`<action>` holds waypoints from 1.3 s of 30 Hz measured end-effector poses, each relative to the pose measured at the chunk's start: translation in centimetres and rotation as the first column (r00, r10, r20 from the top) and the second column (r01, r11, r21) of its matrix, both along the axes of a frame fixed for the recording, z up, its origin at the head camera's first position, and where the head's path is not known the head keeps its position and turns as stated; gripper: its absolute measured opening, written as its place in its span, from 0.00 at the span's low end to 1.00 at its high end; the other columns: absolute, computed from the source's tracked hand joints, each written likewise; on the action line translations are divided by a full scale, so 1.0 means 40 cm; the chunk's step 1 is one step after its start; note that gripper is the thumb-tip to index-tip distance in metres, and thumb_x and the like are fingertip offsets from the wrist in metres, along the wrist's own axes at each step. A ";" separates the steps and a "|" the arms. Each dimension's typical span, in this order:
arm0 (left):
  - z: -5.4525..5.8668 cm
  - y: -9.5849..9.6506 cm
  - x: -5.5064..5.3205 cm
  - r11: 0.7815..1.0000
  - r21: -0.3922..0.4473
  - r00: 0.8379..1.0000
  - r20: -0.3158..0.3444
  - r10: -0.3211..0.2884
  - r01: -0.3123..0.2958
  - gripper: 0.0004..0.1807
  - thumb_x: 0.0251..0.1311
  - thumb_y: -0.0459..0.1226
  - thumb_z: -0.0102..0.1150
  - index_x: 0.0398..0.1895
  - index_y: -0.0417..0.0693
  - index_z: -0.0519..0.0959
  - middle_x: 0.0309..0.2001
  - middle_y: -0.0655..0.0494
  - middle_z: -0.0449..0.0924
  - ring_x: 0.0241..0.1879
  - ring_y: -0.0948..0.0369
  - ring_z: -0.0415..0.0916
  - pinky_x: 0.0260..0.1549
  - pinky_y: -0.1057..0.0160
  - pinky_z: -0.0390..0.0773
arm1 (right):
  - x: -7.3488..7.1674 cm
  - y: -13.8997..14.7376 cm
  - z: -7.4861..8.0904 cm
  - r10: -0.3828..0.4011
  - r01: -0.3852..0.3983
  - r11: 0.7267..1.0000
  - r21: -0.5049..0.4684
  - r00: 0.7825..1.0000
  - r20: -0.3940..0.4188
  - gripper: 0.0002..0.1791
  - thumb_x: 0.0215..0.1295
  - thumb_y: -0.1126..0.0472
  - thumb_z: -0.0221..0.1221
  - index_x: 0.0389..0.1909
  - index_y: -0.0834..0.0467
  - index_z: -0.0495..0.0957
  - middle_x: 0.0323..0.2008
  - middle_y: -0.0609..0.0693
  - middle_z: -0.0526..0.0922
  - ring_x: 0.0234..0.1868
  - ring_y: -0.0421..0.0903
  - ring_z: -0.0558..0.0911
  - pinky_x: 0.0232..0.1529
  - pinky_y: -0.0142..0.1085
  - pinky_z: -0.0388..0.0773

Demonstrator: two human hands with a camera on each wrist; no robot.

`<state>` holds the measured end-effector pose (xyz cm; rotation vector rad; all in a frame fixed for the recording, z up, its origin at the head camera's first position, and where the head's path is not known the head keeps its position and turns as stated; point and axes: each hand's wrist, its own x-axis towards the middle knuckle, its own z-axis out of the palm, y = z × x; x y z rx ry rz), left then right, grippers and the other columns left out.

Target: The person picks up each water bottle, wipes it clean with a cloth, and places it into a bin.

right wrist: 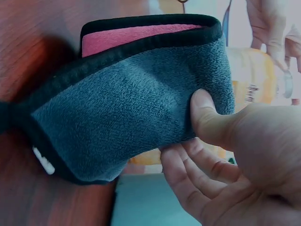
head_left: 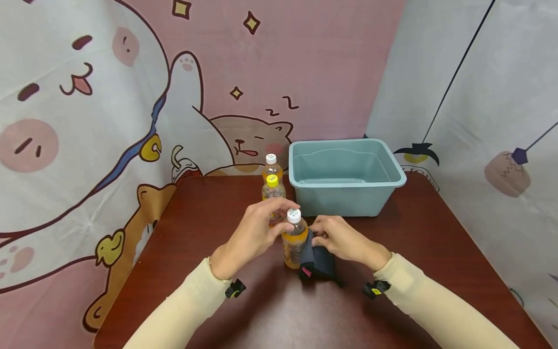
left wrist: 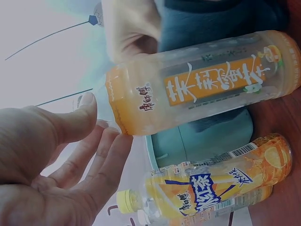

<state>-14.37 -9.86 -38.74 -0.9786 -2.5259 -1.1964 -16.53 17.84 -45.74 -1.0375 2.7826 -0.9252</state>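
Observation:
A bottle of orange-labelled tea (head_left: 295, 245) with a white cap stands upright on the table. My left hand (head_left: 256, 228) holds it by the neck, thumb on the near side and fingers round the far side; its label (left wrist: 211, 82) faces the left wrist view. Just right of the bottle, my right hand (head_left: 340, 237) pinches a folded grey-blue cloth (right wrist: 136, 99) between thumb and fingers. The cloth has black edging and a pink inner face, and lies up against the bottle's side. Its lower end hangs near the tabletop.
Behind the left hand stand a yellow-capped iced tea bottle (head_left: 273, 189) and a white-capped bottle (head_left: 271, 167). A light blue plastic bin (head_left: 335, 199) sits at the back right of the dark red table (head_left: 209, 203). Printed cartoon curtains (head_left: 305, 72) hang behind.

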 end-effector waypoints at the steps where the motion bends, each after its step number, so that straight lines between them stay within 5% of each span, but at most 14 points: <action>1: 0.000 0.000 0.000 1.000 -0.001 1.000 0.000 0.001 -0.001 0.25 0.66 0.30 0.84 0.65 0.49 0.88 0.60 0.55 0.94 0.56 0.59 0.91 0.53 0.55 0.97 | -0.002 0.000 -0.007 0.010 -0.010 1.000 0.010 1.000 0.007 0.08 0.76 0.67 0.76 0.52 0.59 0.95 0.44 0.48 0.89 0.35 0.32 0.81 0.35 0.28 0.82; 12: -0.001 -0.001 0.001 1.000 0.002 1.000 0.007 -0.001 0.001 0.24 0.67 0.30 0.83 0.65 0.49 0.88 0.59 0.55 0.94 0.56 0.58 0.92 0.53 0.55 0.97 | -0.012 -0.008 -0.036 0.074 -0.080 0.994 0.075 0.994 0.083 0.09 0.78 0.68 0.74 0.38 0.53 0.86 0.30 0.44 0.78 0.29 0.32 0.73 0.30 0.28 0.72; 19: 0.000 -0.001 0.004 1.000 0.011 1.000 0.009 -0.011 0.011 0.24 0.67 0.29 0.83 0.64 0.48 0.88 0.58 0.54 0.94 0.54 0.59 0.92 0.49 0.66 0.95 | -0.005 0.003 -0.040 0.052 -0.056 0.998 0.036 0.993 0.107 0.04 0.79 0.64 0.75 0.49 0.54 0.93 0.41 0.45 0.86 0.35 0.33 0.79 0.35 0.28 0.78; 25: 0.002 -0.002 0.005 1.000 0.013 1.000 0.011 -0.015 0.015 0.24 0.67 0.29 0.83 0.64 0.47 0.87 0.57 0.54 0.94 0.53 0.58 0.93 0.48 0.68 0.94 | 0.007 0.010 -0.013 0.000 0.001 1.000 -0.011 0.995 0.099 0.16 0.77 0.60 0.77 0.61 0.59 0.94 0.47 0.46 0.91 0.39 0.33 0.82 0.40 0.29 0.83; 39: -0.001 -0.006 0.001 1.000 0.002 1.000 -0.007 -0.004 0.004 0.26 0.66 0.31 0.85 0.65 0.47 0.87 0.57 0.53 0.94 0.52 0.58 0.94 0.48 0.64 0.96 | 0.032 0.009 0.036 -0.092 0.084 0.977 -0.198 0.995 -0.030 0.19 0.73 0.61 0.80 0.63 0.56 0.94 0.46 0.43 0.91 0.33 0.36 0.80 0.33 0.31 0.81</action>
